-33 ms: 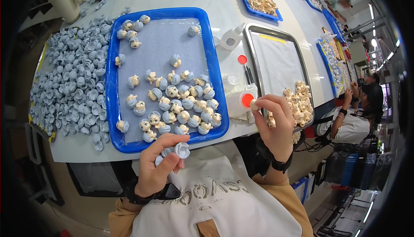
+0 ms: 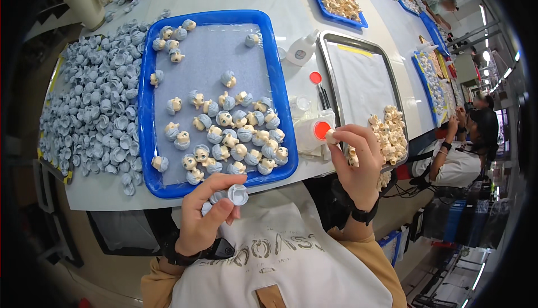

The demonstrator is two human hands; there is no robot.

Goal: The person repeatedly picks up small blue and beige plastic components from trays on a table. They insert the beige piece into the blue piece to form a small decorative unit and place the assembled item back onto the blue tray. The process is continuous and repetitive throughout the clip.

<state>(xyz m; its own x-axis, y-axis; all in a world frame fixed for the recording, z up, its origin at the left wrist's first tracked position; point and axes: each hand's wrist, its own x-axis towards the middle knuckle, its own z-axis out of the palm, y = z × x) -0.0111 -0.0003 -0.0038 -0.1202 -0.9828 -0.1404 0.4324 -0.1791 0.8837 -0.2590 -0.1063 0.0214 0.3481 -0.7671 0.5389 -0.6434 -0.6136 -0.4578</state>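
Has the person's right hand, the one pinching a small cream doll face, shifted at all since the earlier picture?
No. The right hand sits beside the red-capped white bottle at the blue plastic tray's lower right corner, exactly as before.

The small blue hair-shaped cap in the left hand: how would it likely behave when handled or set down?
The blue cap looks like a thin hollow shell pinched by the left hand, so it is probably very light and fairly stiff. Its rounded outside suggests it could rock or roll if set down, like those heaped loosely beside the blue tray.
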